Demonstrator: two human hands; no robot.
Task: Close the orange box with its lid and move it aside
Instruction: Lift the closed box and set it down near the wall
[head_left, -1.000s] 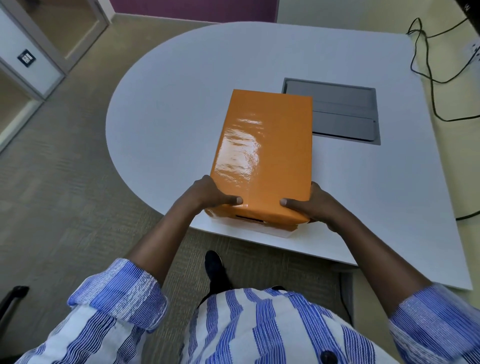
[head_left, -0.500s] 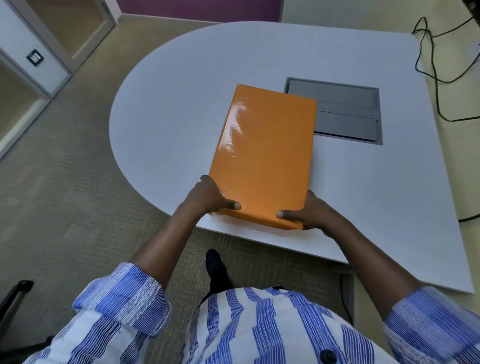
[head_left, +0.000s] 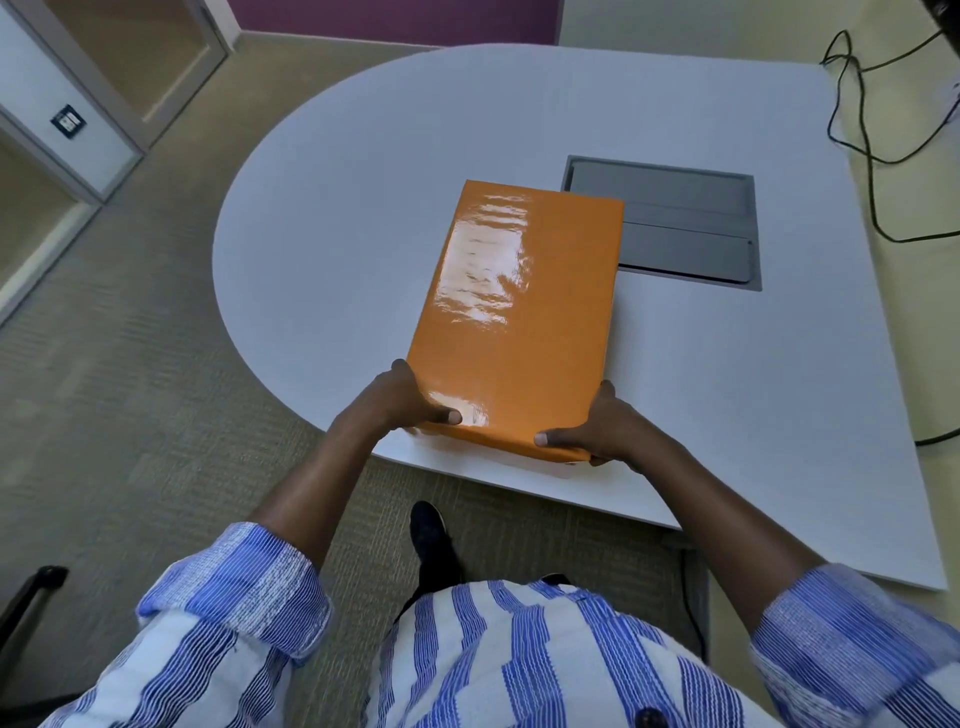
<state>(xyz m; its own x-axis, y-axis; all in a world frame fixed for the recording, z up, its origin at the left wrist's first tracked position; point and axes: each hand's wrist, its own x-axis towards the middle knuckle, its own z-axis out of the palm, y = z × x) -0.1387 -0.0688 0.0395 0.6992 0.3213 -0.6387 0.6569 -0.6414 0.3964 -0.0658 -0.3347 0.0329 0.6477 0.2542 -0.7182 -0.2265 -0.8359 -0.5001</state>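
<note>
The glossy orange box (head_left: 519, 312) lies on the white table (head_left: 363, 156) near its front edge, long side pointing away from me. Its orange lid covers the whole top, and only a thin pale strip of the base shows under the near edge. My left hand (head_left: 400, 400) grips the near left corner, thumb on the lid. At the near right corner, my right hand (head_left: 597, 431) holds the box, thumb on top, fingers down the side. The base inside is hidden.
A grey recessed cable hatch (head_left: 685, 223) sits in the table just right of the box's far end. Black cables (head_left: 862, 130) run along the floor at the right. A dark chair arm (head_left: 31, 592) shows at the lower left.
The lid has come down onto the base: the gap and pale base seen at the near end one second ago have nearly closed. Both hands stay at the near corners.
</note>
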